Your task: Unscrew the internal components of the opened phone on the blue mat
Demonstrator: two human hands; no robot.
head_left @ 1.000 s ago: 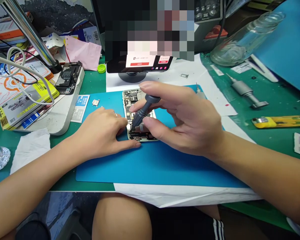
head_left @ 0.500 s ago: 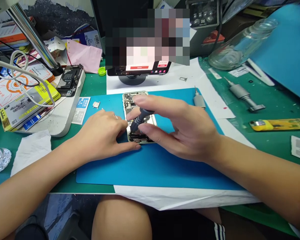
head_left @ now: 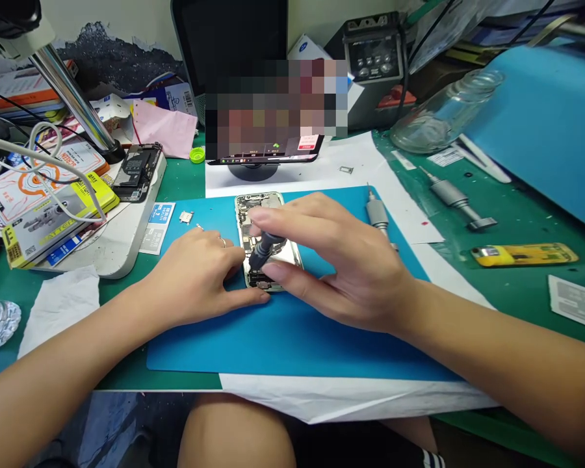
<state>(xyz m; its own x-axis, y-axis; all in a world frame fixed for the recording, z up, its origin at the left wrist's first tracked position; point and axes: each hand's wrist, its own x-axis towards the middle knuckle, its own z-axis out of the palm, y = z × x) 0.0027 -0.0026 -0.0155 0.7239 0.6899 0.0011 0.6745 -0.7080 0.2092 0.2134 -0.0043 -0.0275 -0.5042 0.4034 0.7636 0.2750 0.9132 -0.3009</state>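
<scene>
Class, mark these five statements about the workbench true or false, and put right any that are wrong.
1. The right hand holds a dark grey screwdriver over an opened, pale-framed rectangular phone. True.
2. The long yellow utility knife lies on the smooth blue mat. False: it lies on the green tabletop.
3. The left hand, wearing a thin ring, is at the phone's left edge. True.
4. The small, round, bright green cap lies right of the round black screen stand. False: it lies left of it.
5. A silver-grey metal driver lies farther from the person than the knife. True.
</scene>
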